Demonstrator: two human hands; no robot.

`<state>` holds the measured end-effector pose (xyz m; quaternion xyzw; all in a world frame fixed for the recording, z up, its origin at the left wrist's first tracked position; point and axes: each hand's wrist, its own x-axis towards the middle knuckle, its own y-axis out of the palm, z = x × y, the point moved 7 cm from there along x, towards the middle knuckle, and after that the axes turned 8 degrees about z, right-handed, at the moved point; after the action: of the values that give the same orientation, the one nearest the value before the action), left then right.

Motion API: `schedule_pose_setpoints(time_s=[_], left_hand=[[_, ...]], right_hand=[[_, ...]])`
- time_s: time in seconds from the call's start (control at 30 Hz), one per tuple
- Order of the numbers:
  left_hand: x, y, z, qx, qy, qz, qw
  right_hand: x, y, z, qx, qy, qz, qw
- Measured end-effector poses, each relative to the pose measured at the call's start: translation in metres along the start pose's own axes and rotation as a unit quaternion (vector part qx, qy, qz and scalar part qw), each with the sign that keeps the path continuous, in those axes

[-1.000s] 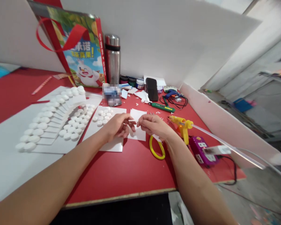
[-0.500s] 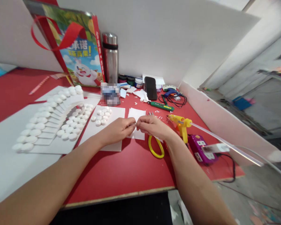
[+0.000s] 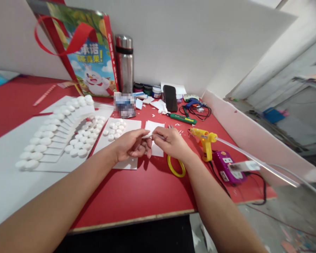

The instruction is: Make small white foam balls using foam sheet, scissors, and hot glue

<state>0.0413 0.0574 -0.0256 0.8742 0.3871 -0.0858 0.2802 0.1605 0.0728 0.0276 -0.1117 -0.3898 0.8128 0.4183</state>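
Between my hands is a small white piece (image 3: 146,135), thin and pale, its exact kind partly covered by fingers. My left hand (image 3: 134,144) pinches it between thumb and forefinger, with the palm turned up and the other fingers curled. From the right, my right hand (image 3: 171,141) meets it with bent fingertips closed on its other side. Beneath them lies a white paper sheet (image 3: 158,149). Left of my hands, several round white discs (image 3: 116,129) rest on a white card (image 3: 130,164). Yellow-handled scissors (image 3: 176,170) lie under my right hand, mostly hidden.
A yellow glue gun (image 3: 206,142) stands at the right by a purple power socket (image 3: 228,167). Behind are a green cutter (image 3: 183,118), a phone (image 3: 170,98) and a steel flask (image 3: 125,65). A fan-shaped piece with white discs (image 3: 46,134) lies left, before a bag (image 3: 94,70).
My left hand has rolled palm upward, uncovering the small white piece between the fingers. My right hand has shifted slightly up and stays close beside it.
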Motion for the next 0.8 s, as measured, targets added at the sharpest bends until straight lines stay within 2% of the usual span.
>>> schedule_pose_setpoints(time_s=[0.13,0.23,0.33,0.4,0.47,0.5,0.57,0.67,0.77,0.8], left_hand=[[-0.001,-0.002,-0.001,-0.044,0.014,-0.001,0.999],[-0.002,-0.001,-0.002,-0.018,0.032,0.013,0.999],[-0.004,-0.001,-0.006,0.049,0.054,0.014,0.997],[-0.005,-0.002,-0.008,0.112,0.064,-0.007,0.992],[-0.007,-0.002,-0.012,0.204,0.087,-0.038,0.974],[-0.008,-0.002,-0.016,0.263,0.106,-0.054,0.957],[-0.011,0.001,-0.024,0.387,0.147,-0.084,0.907],[-0.015,0.005,-0.031,0.547,0.182,-0.139,0.806],[-0.016,0.012,-0.033,0.672,0.185,-0.184,0.693],[-0.017,0.014,-0.034,0.697,0.185,-0.193,0.666]], right_hand=[[0.001,0.002,0.001,-0.047,-0.003,0.013,0.999],[0.001,0.004,0.001,-0.054,0.003,0.022,0.998],[0.001,0.006,0.0,-0.033,-0.001,0.034,0.999],[0.001,0.006,-0.001,-0.023,-0.007,0.037,0.999],[0.002,0.004,-0.001,-0.018,-0.009,0.033,0.999],[0.002,0.004,-0.002,-0.013,-0.008,0.032,0.999],[0.002,0.003,-0.004,0.004,0.001,0.035,0.999],[0.003,0.004,-0.007,0.032,0.022,0.041,0.998],[0.004,0.005,-0.01,0.045,0.043,0.027,0.998],[0.005,0.005,-0.01,0.05,0.047,0.02,0.997]])
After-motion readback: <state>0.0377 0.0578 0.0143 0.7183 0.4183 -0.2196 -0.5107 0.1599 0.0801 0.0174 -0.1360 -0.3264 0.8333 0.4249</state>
